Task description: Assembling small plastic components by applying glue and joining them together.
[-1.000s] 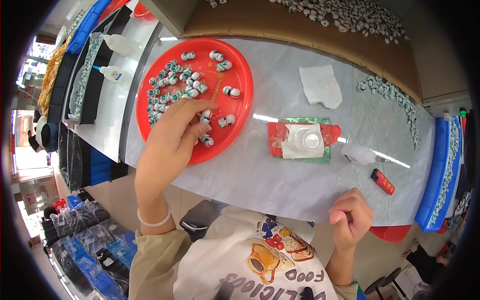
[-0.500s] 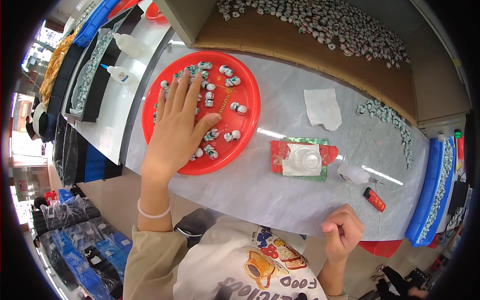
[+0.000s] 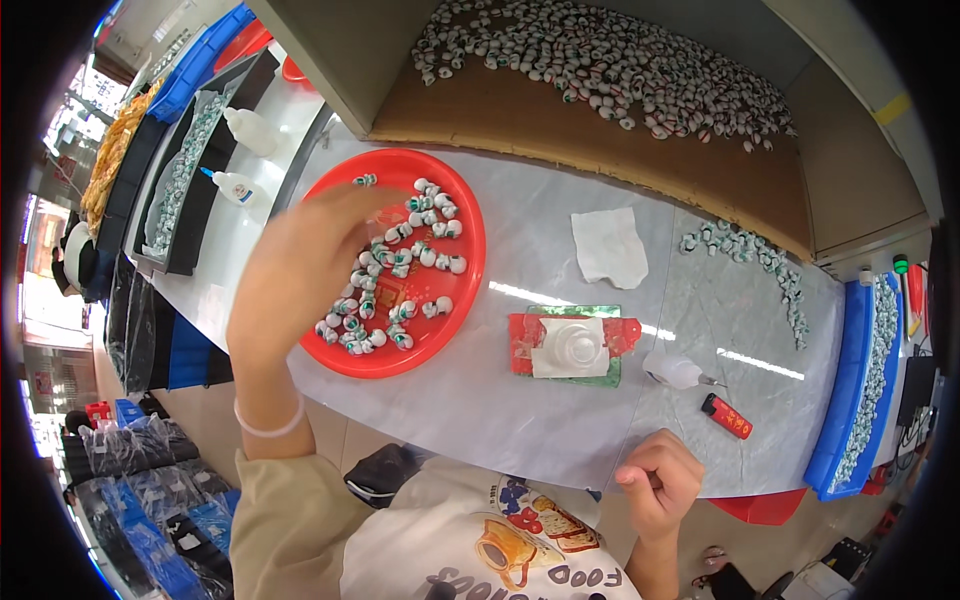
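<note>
Over the left half of a round red tray, my left hand is smeared by motion, so its fingers are hard to make out. Small white and green figurines lie spread across the tray, to the right of that hand and below it. I cannot tell whether the hand touches any of them. My right hand rests at the front edge of the table, its fingers curled into a loose fist and the thumb against them. Nothing shows in it.
A clear round dish sits on white paper over red and green pieces. Nearby are a squeeze bottle, a red lighter and a white tissue. Many white pieces fill the box behind. A blue bin stands right.
My left hand, flat with fingers spread over the figurines before, has moved left and blurred. The figurines in the tray lie in a different spread. My right hand keeps its curled shape.
</note>
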A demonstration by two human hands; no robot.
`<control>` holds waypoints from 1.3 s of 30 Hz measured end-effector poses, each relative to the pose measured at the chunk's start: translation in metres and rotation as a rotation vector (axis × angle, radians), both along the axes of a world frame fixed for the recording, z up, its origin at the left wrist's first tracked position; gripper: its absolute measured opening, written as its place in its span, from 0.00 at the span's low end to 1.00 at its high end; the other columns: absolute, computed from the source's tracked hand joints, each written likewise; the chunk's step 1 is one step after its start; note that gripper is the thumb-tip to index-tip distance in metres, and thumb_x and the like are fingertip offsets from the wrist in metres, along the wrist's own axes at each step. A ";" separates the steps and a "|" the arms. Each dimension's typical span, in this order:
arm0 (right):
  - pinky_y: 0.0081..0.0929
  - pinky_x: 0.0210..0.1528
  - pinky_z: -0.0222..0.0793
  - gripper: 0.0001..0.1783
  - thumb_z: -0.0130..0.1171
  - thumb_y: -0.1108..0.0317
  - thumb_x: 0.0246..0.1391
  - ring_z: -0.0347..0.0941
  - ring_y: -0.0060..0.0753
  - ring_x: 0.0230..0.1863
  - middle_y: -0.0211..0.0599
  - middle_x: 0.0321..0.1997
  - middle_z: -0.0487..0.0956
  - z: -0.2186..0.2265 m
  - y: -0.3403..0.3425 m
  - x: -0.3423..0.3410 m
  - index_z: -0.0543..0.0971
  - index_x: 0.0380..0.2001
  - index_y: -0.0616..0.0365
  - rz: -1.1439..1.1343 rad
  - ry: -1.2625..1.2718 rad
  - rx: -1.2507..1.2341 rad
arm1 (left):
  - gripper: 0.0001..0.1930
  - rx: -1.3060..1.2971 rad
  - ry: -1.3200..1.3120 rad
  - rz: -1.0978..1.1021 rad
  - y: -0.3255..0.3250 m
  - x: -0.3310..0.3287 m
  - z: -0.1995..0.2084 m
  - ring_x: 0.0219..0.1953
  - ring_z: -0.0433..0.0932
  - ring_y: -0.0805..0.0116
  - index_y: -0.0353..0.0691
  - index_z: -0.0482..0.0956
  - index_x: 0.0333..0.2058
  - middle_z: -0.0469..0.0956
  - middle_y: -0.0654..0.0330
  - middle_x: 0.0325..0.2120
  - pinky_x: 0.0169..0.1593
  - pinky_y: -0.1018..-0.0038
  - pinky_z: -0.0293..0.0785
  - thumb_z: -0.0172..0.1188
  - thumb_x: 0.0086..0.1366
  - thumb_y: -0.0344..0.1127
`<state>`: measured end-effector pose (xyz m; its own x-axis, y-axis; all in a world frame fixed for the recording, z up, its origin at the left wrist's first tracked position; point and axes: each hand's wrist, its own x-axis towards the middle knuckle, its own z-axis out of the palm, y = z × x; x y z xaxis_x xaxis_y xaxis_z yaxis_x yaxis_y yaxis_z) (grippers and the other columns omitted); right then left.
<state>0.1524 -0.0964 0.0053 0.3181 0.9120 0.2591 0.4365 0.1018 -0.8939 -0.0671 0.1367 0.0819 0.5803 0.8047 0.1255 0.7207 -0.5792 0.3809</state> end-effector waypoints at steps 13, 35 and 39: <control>0.22 0.16 0.52 0.11 0.62 0.70 0.33 0.60 0.29 0.14 0.31 0.11 0.67 -0.002 -0.004 0.006 0.70 0.10 0.60 0.020 0.098 -0.002 | 0.12 0.122 0.161 -0.245 0.126 0.166 -0.044 0.31 0.72 0.58 0.38 0.71 0.31 0.73 0.52 0.26 0.34 0.68 0.66 0.55 0.52 0.40; 0.23 0.39 0.62 0.19 0.58 0.78 0.35 0.67 0.29 0.37 0.40 0.36 0.72 0.014 0.036 0.022 0.69 0.36 0.63 -0.133 -0.154 -0.145 | 0.10 -0.778 -0.780 -0.413 -0.096 0.046 -0.047 0.31 0.73 0.66 0.33 0.74 0.31 0.75 0.56 0.26 0.34 0.75 0.68 0.60 0.49 0.30; 0.21 0.35 0.63 0.19 0.58 0.70 0.41 0.68 0.27 0.31 0.40 0.33 0.71 0.017 0.024 0.010 0.67 0.38 0.66 -0.219 0.231 -0.075 | 0.12 -1.149 -0.908 -0.275 -0.116 0.055 -0.067 0.32 0.73 0.66 0.32 0.71 0.34 0.74 0.54 0.30 0.35 0.74 0.68 0.58 0.52 0.31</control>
